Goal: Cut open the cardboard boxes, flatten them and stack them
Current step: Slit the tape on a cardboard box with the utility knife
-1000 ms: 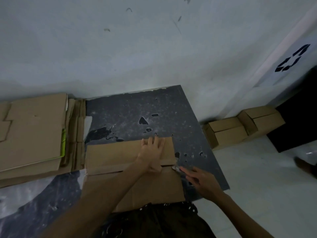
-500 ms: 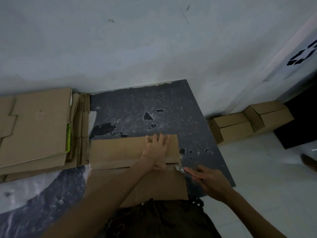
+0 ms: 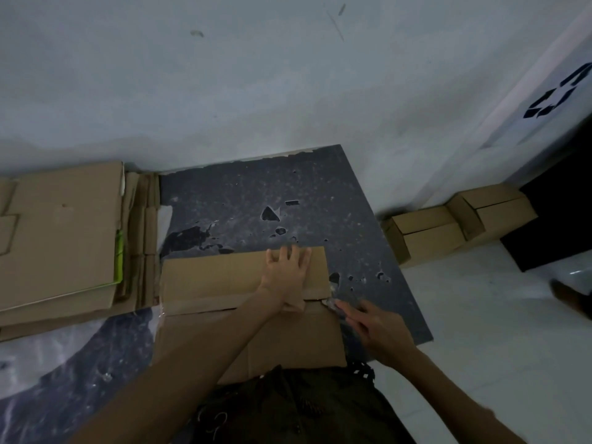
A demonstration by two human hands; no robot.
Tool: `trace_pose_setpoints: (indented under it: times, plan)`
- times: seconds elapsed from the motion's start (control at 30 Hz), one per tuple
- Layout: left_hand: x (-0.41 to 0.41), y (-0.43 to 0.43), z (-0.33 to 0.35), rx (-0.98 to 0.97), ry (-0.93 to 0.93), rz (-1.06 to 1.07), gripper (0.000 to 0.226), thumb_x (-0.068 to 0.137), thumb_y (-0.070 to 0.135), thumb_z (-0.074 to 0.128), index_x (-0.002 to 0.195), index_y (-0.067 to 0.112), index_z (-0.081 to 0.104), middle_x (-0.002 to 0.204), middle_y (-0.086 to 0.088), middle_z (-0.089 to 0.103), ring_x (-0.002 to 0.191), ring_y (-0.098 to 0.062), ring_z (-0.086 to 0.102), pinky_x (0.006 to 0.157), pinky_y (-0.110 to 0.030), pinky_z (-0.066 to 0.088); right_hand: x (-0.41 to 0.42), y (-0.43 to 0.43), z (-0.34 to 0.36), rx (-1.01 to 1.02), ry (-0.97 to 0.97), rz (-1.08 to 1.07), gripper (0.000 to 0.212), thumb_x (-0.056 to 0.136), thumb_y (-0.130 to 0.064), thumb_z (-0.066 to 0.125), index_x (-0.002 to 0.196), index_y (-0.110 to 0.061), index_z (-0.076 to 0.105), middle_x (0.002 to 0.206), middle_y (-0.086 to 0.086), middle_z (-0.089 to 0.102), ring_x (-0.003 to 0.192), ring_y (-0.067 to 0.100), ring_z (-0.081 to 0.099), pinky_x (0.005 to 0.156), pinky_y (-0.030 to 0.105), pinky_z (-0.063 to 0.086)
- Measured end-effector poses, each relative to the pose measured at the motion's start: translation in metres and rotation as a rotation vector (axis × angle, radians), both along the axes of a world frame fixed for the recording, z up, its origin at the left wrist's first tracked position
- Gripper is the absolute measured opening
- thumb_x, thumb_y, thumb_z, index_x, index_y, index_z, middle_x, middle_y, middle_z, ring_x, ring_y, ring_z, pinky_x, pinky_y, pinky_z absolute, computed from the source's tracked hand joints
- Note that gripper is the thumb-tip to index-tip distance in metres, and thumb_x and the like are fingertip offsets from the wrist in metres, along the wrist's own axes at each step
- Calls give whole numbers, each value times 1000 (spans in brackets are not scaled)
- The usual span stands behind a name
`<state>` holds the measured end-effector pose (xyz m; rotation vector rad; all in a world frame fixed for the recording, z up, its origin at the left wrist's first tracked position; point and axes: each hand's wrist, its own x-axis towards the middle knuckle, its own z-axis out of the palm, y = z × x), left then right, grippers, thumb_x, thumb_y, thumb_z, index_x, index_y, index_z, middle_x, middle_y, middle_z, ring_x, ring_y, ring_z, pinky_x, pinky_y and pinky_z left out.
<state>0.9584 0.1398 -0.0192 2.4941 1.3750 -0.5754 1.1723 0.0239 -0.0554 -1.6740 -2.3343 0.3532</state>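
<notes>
My left hand (image 3: 286, 274) lies flat on the far flap of the cardboard box (image 3: 246, 328), fingers straight and spread and reaching its far edge, pressing it down. The box sits on the dark speckled worktop (image 3: 256, 200) right in front of me, its near edge against my body, a taped seam running across it from left to right. My right hand (image 3: 381, 331) grips a small cutter (image 3: 333, 304) with curled fingers, its tip at the right end of that seam, just beside my left thumb; the blade itself is too blurred to make out. To my left, a stack of flattened cardboard (image 3: 61, 232) rests on the worktop against the wall. On the floor to the right, two closed cardboard boxes (image 3: 426, 238) stand side by side, touching.
</notes>
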Motion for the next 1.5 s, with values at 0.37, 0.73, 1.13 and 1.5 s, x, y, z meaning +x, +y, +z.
trace_pose_setpoints:
  times: [0.37,0.73,1.13,1.5]
  plan:
    - [-6,7,3,-71,-51,-13,110,71,45,68,152,13,1,150,-15,17,137,-37,20,113,-59,17,-2,-1,-5,26,-84,-45,49,104,-43,18,124,-25,59,69,-5,54,40,1,35,34,12,31]
    - [-22,10,-5,-187,-166,32,94,88,62,49,154,19,-3,160,-13,-11,147,-31,-12,117,-52,-8,19,22,1,-434,331,-276,37,102,-28,44,137,-17,48,93,3,68,77,9,63,66,22,51]
    - [-6,-37,-19,166,-351,192,27,95,25,50,118,13,57,145,-12,38,136,-35,32,92,-40,47,-55,77,7,-522,309,-528,47,78,-45,72,98,-16,41,87,0,52,81,22,55,67,36,44]
    - [-23,-61,-34,12,-374,217,57,88,68,41,113,21,61,133,-3,39,131,-24,30,86,-36,48,-33,82,26,-669,447,-409,54,87,-37,68,124,-17,33,103,-6,45,94,13,54,75,23,44]
